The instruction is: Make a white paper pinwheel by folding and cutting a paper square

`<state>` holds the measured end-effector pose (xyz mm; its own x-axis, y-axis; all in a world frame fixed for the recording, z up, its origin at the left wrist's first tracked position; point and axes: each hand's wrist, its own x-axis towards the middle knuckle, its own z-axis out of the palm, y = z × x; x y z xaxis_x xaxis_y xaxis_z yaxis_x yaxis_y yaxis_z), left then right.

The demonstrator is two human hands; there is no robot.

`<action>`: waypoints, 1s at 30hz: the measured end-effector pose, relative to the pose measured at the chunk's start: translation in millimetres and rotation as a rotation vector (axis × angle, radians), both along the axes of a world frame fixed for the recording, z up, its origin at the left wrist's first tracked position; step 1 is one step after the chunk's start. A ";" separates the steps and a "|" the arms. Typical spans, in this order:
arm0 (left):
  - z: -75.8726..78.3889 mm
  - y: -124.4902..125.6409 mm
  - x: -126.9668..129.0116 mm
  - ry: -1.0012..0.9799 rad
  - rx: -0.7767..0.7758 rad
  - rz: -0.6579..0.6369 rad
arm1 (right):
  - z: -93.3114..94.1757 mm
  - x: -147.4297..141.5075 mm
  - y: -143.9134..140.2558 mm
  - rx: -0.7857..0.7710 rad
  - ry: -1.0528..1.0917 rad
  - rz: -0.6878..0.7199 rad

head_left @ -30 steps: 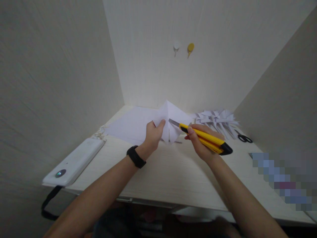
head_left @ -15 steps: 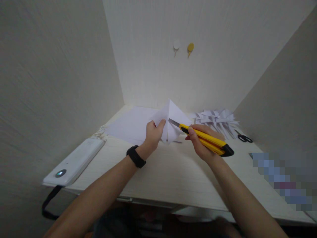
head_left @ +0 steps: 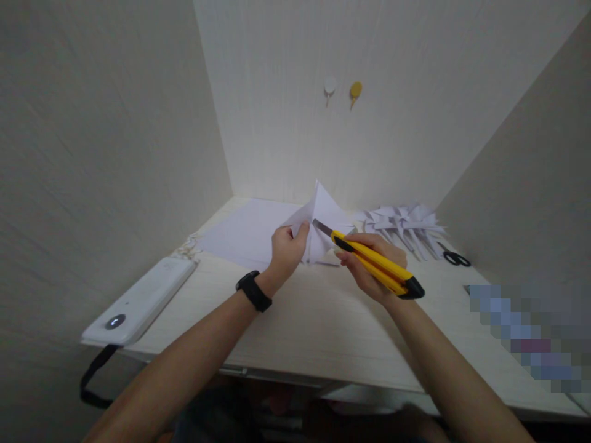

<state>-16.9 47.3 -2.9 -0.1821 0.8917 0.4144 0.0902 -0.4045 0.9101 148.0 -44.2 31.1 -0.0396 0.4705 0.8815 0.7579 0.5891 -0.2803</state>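
Your forearms come in from the bottom edge, both raised over the surface (head_left: pixel 323 332). Black band (head_left: pixel 253 291) on your left wrist. Your right hand (head_left: pixel 369 271) is clenched around the yellow utility knife (head_left: pixel 376 264), thumb side up. Knife's long axis runs from black tail at lower right to blade (head_left: pixel 323 227) at upper left; blade out, tip at the folded paper (head_left: pixel 323 227). Your left hand (head_left: pixel 286 252) has its fingers pinched on that folded paper, holding it upright just above the surface, peak pointing up. White device (head_left: pixel 143 301) with dark strap at near left edge. Behind the fold, flat white sheet (head_left: pixel 244 234) lies on the surface. Far right: pile of folded paper pieces (head_left: pixel 401 224), black scissors (head_left: pixel 455 257) beside it. Two round hooks (head_left: pixel 342 91) on the back wall.
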 end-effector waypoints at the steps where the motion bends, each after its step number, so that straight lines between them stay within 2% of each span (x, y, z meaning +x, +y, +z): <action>1: -0.3 0.6 -0.7 0.017 -0.001 0.010 | -1.2 0.9 0.5 -0.006 -0.011 -0.016; 3: -0.8 2.0 -1.9 0.040 0.007 0.029 | -4.7 3.2 1.3 -0.035 -0.037 -0.025; 9: -0.3 4.0 -5.0 0.196 0.040 0.108 | -17.2 6.8 2.2 -0.138 -0.152 0.104; 12: 0.6 2.8 -6.6 0.293 0.066 0.123 | -25.3 5.0 4.9 -0.136 -0.206 0.036; 16: 0.9 0.9 -9.1 0.354 0.117 0.135 | -35.6 1.7 10.9 -0.040 -0.241 -0.083; 19: 0.9 -0.9 -11.1 0.389 0.172 0.121 | -37.9 -0.2 13.6 -0.016 -0.227 -0.094; 22: 0.9 -3.0 -11.8 0.421 0.237 0.059 | -35.8 -3.9 13.8 -0.061 -0.077 -0.084; 27: -1.5 -4.6 -9.3 0.365 0.296 -0.035 | -31.1 -15.7 15.9 -0.297 0.465 -0.003; 30: -2.7 -4.2 -8.3 0.347 0.283 -0.050 | -29.9 -19.3 17.8 -0.360 0.631 0.060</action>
